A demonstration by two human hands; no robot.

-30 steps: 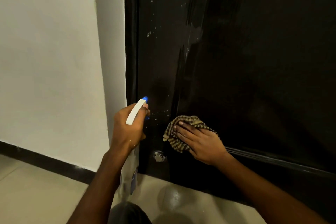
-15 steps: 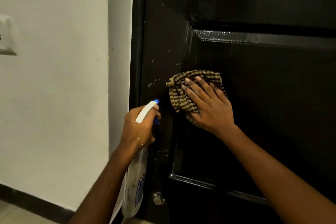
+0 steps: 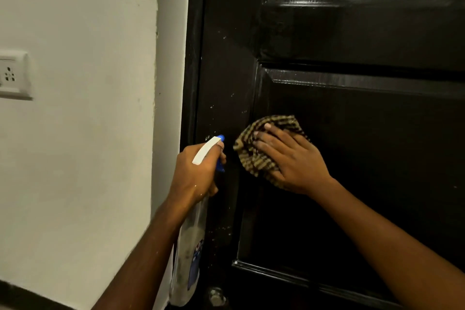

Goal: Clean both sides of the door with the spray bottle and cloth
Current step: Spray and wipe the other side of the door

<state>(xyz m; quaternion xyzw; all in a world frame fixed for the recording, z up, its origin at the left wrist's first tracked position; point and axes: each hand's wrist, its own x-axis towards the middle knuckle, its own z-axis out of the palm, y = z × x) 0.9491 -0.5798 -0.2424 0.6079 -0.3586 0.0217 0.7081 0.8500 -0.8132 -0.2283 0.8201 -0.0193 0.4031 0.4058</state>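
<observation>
I see the door (image 3: 352, 33): glossy black, raised panels, pale specks down its left stile. The cloth (image 3: 254, 156) is brown-and-tan checked, bunched, pressed on the lower panel near its left edge under my right hand (image 3: 294, 161). The spray bottle (image 3: 188, 254) has a clear body, white head and blue nozzle facing the door. It hangs upright in my left hand (image 3: 193, 176), just left of the cloth.

head cam | wide-angle, worn on head | faces forward, slightly down | close to door (image 3: 364, 209), wall (image 3: 75, 184) at left | single view
</observation>
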